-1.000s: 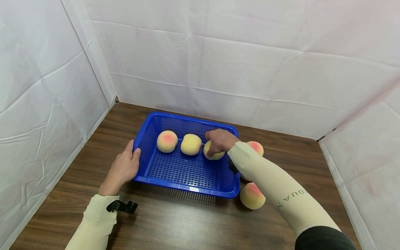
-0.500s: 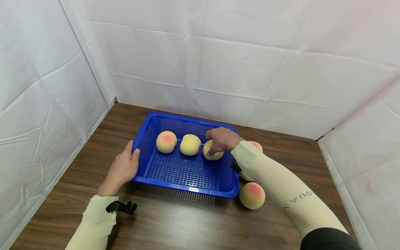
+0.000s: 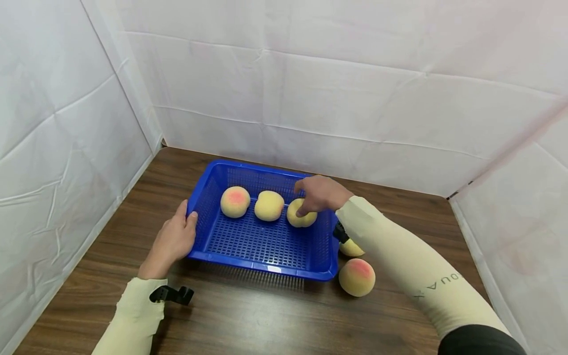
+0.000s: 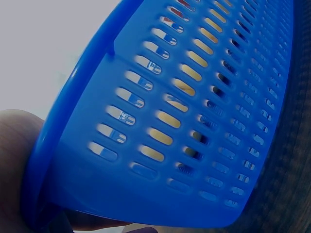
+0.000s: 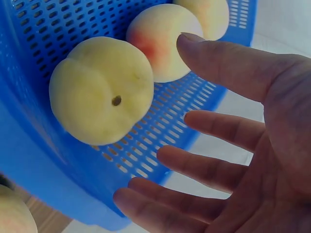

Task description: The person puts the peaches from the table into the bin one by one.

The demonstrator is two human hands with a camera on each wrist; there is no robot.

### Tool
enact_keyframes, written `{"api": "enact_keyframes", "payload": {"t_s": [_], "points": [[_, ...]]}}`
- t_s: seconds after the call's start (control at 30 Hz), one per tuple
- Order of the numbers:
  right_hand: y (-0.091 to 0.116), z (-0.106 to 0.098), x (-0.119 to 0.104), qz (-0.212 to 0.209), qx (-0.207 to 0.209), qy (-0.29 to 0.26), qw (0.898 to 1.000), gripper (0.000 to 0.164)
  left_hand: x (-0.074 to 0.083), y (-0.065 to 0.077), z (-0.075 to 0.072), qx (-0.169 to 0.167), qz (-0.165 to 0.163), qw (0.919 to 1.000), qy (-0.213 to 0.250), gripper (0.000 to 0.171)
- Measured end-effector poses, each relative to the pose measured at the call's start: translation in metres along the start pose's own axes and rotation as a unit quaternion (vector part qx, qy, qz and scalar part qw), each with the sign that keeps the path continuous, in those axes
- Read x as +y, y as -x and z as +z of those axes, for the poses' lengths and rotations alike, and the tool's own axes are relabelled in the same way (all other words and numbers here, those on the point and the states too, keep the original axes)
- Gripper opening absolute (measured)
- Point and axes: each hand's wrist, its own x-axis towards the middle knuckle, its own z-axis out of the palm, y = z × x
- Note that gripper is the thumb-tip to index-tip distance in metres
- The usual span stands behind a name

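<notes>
In the head view my left hand (image 3: 172,240) grips the left rim of a blue perforated plastic basket (image 3: 262,267). Three yellow peaches with pink blush lie in a row inside it: a left peach (image 3: 235,201), a middle peach (image 3: 268,206) and a right peach (image 3: 301,221). My right hand (image 3: 323,192) hovers over the basket's right end. The right wrist view shows this hand's fingers spread and apart from the nearest peach (image 5: 99,92). Through the slots of the basket wall (image 4: 121,184), yellow patches show in the left wrist view.
Outside the basket's right side, a blushed peach (image 3: 357,277) and a partly covered peach (image 3: 352,248) sit on the brown wooden table (image 3: 248,320). White sheeting (image 3: 310,88) walls the table at the back and both sides.
My right hand has loosened from the right peach and drawn slightly up and right, while that peach stays in the basket. The left hand keeps its hold on the rim.
</notes>
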Motion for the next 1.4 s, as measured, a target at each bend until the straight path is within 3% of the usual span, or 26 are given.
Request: {"api": "enact_keyframes", "payload": {"t_s": [0.37, 0.67, 0.97, 1.17, 1.4], "points": [[0.026, -0.009, 0.01, -0.002, 0.017, -0.001, 1.0, 0.061, 0.0, -0.001, 0.0, -0.001, -0.002, 1.0, -0.001, 0.057], [0.048, -0.01, 0.034, -0.016, 0.057, 0.006, 0.998, 0.065, -0.002, 0.0, -0.002, -0.005, -0.005, 1.0, 0.002, 0.059], [0.074, -0.004, 0.063, -0.014, 0.099, -0.053, 0.994, 0.068, -0.001, 0.0, -0.003, -0.001, -0.007, 1.0, -0.002, 0.059], [0.085, 0.011, 0.084, 0.025, 0.081, -0.082, 0.993, 0.064, -0.001, 0.0, -0.004, -0.005, -0.006, 1.0, 0.0, 0.059], [0.084, 0.045, 0.1, 0.047, 0.033, -0.092, 0.994, 0.068, 0.0, 0.001, -0.005, -0.005, -0.003, 1.0, 0.001, 0.058]]}}
